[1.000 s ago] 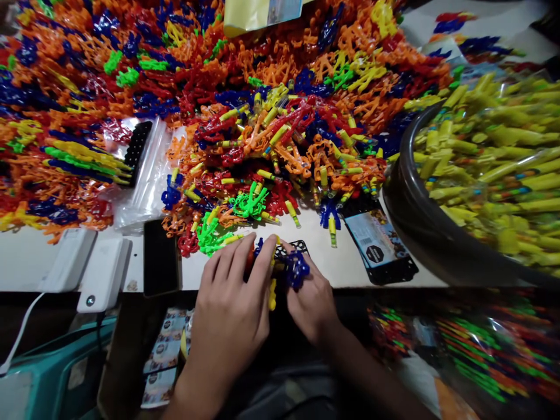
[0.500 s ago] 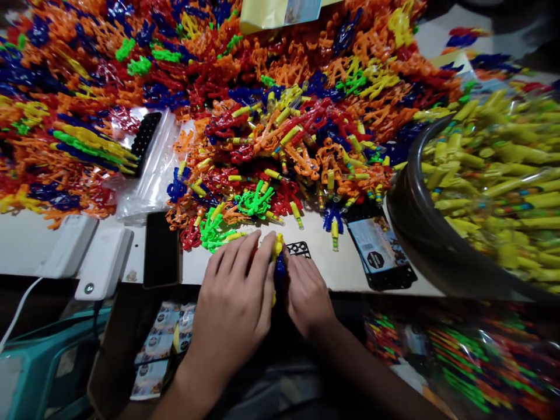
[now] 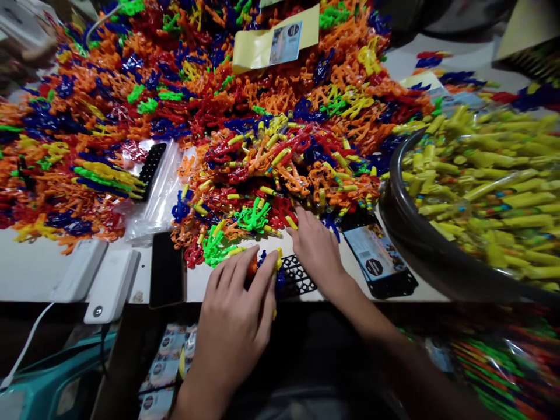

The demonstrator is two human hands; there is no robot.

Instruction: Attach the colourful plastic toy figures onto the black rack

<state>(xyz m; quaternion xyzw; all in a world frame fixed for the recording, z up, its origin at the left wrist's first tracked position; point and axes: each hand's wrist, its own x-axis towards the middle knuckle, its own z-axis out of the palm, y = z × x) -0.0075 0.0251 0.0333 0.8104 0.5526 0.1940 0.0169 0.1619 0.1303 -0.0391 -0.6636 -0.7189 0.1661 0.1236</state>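
Note:
My left hand [image 3: 238, 303] is curled over a few plastic figures [image 3: 279, 271] in yellow, blue and orange at the table's front edge; its fingers hide most of them. Beside them lies a black perforated plastic strip [image 3: 298, 274], partly under my right forearm and hand. My right hand [image 3: 318, 245] reaches to the front of the heap, thumb and forefinger closed around a small yellow tube [image 3: 291, 222] attached to a red figure. Bright green figures [image 3: 254, 216] with similar tubes lie to the left of its fingertips.
A large heap of colourful figures [image 3: 210, 99] covers the table. At right stands a black tub [image 3: 394, 192] of yellow tubes. Printed cards [image 3: 376, 256], a phone [image 3: 167, 271], white power banks [image 3: 112, 286] and clear bags [image 3: 153, 198] lie around. A card label [image 3: 262, 49] rests on the heap.
My right hand has left my left hand and moved forward and right to the heap, uncovering more of the black strip. My left hand stays on the figures. The view has shifted slightly.

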